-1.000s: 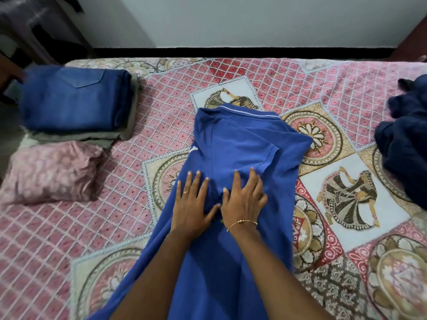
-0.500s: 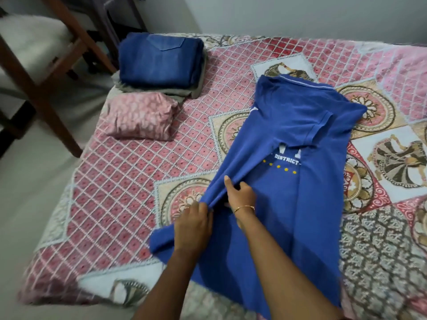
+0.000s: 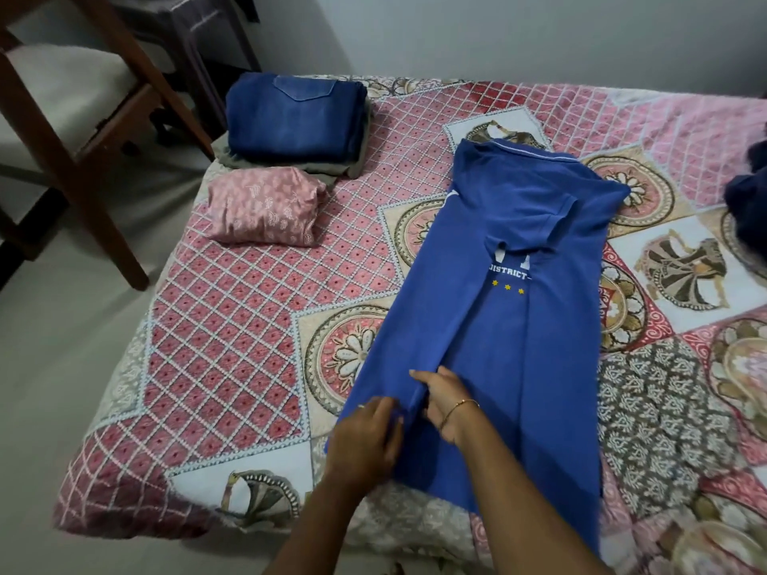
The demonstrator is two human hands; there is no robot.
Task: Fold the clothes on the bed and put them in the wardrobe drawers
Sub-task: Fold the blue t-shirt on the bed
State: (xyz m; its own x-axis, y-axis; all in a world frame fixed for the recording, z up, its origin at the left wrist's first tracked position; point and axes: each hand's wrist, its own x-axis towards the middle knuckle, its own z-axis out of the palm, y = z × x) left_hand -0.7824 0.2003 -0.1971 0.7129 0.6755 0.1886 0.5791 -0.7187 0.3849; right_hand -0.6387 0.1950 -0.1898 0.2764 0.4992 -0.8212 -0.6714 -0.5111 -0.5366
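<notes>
I am working on the bright blue cotton polo shirt (image 3: 498, 325), which is lying flat on the bed with the pink-and-red patterned quilt (image 3: 232, 325). Its long axis is running from the white-trimmed collar at the far end to the hem at the near edge of the bed, leaning a little leftward as it comes toward me. Both side panels are lying folded in over the middle, leaving a strip with white lettering and three yellow stars showing.

My left hand (image 3: 365, 439) is curling its fingers around the left folded panel near the hem. My right hand (image 3: 444, 398), with a thin gold bangle on the wrist, is pinching that same fold just beside it.

Left of the shirt, well apart from it, a folded blue denim pair of jeans (image 3: 290, 118) is sitting on a folded olive-grey garment (image 3: 352, 168), with a folded pink printed fabric bundle (image 3: 265, 213) just in front. Right of the shirt, a dark navy crumpled garment (image 3: 747, 193) is showing at the frame edge.
</notes>
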